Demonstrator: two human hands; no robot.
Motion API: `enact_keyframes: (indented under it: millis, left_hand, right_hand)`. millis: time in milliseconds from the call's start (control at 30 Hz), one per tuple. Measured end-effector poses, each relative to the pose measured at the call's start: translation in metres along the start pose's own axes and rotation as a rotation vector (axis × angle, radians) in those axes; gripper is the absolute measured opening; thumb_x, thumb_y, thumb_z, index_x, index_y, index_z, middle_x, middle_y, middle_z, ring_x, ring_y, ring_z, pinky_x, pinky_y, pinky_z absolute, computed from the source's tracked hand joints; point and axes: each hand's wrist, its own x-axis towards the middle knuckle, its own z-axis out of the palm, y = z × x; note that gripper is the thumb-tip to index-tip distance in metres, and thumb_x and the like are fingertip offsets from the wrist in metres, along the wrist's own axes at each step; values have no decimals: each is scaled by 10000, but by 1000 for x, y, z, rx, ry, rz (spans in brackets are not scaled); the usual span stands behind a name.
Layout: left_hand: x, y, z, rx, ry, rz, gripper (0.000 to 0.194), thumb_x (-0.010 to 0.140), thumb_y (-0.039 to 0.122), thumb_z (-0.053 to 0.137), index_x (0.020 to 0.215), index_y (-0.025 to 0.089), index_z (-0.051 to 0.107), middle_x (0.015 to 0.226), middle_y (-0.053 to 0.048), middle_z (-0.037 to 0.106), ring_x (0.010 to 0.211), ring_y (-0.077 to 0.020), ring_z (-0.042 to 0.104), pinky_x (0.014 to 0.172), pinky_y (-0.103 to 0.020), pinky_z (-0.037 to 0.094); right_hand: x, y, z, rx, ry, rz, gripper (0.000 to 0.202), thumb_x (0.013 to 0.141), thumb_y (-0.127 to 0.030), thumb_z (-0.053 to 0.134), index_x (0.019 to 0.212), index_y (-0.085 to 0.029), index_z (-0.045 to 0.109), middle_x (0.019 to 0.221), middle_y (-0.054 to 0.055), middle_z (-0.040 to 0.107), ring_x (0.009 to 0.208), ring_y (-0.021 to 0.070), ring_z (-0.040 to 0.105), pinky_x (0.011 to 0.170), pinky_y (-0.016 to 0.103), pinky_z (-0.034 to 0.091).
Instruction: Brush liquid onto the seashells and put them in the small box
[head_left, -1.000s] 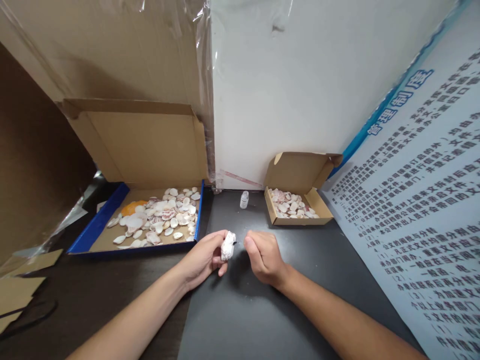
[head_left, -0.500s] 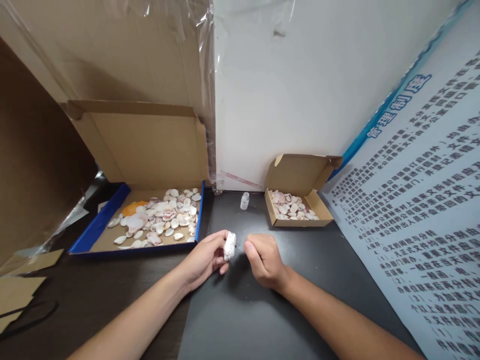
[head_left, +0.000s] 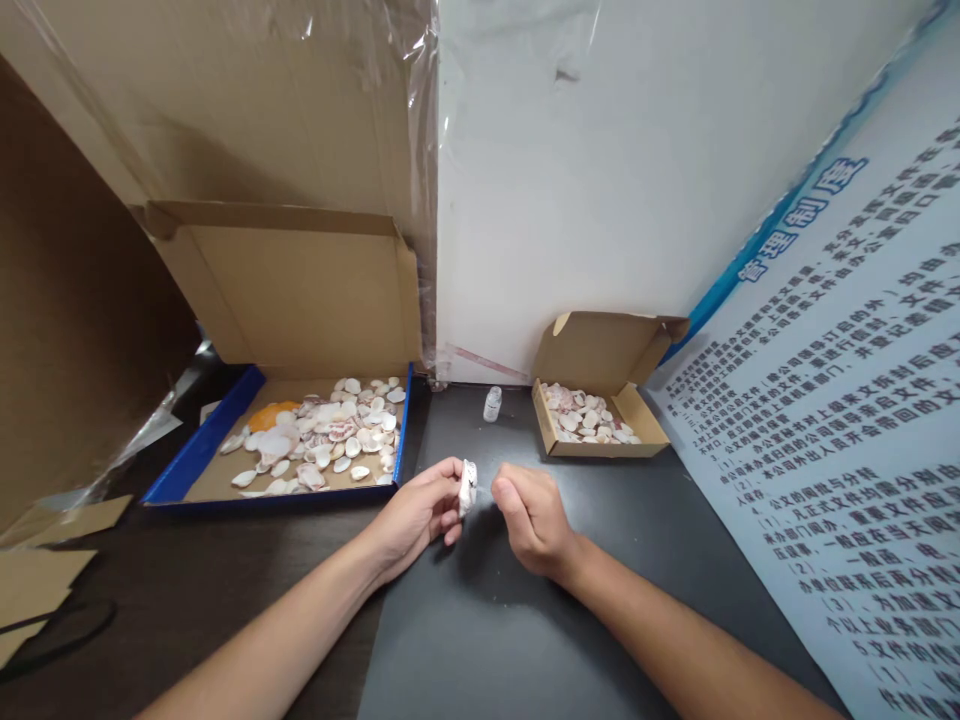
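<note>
My left hand [head_left: 426, 508] is closed on a white, rough shell piece [head_left: 468, 487], held on edge between thumb and fingers above the dark mat. Dark marks show on the side of the shell piece towards the right. Just right of it, my right hand [head_left: 534, 520] is closed in a pinch with the thumb on top. A thin, pale tip [head_left: 484, 491] sticks out from its fingertips towards the shell piece; what it belongs to is hidden in the fist. Beyond the hands, a small clear bottle [head_left: 492, 404] with a label stands on the mat.
At left, a blue-edged cardboard box [head_left: 196, 440] lies open with many shells [head_left: 337, 425] in it. A smaller open box [head_left: 600, 450] at back right also holds shells [head_left: 581, 412]. White board [head_left: 570, 200] and a printed poster [head_left: 840, 400] wall the back and right.
My left hand has turned the shell piece, so a narrower side with dark marks now shows. The pale tip has come into sight at my right hand. The whole view has shifted slightly.
</note>
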Motion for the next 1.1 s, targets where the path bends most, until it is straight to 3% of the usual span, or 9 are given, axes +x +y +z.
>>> enact_keyframes:
  millis: [167,367,533,667,800,1100]
  left_hand:
    - [1,-2,0,65,46,64,86,787,219,566,756,183,494,620,52,375,500,-71,275,422,-163,300]
    - [3,-4,-2,109,33,71,123,812,268,573,768,190,489,592,67,339,483,-70,264,416,-162,283]
    - [2,-1,0,38,73,74,131,791,259,604,774,185,497,614,62,391,473,-63,299,441,-180,366]
    - [1,-1,0,15,86,81,140,777,256,624,772,179,507,612,58,415,477,-65,347,475,-201,408]
    - [2,0,-3,-38,90,73,114,761,220,619,794,173,520,631,47,445,487,-66,357,464,-197,379]
    - [3,0,-4,-112,52,76,120,756,217,632,795,172,527,628,41,461,489,-74,385,480,-221,427]
  right_hand:
    - [-2,1,2,-80,24,66,340,956,-198,336,626,-218,257,557,-43,277,485,113,294,516,293,220]
    - [-5,-4,3,21,-41,-59,327,955,-199,313,629,-216,307,558,-26,349,493,120,332,526,289,262]
    - [-3,-1,3,-91,48,30,343,953,-173,327,617,-221,279,551,-34,304,485,121,305,516,299,228]
    - [-4,0,4,-20,-9,-35,322,955,-180,318,636,-217,342,570,-21,378,508,124,361,529,280,278]
    - [-4,1,3,-20,-42,76,213,961,-203,341,780,-203,453,632,-22,452,537,120,434,555,251,334]
    - [-9,-2,-5,-15,-27,204,65,932,-243,434,900,-199,471,743,-9,510,622,129,483,586,244,385]
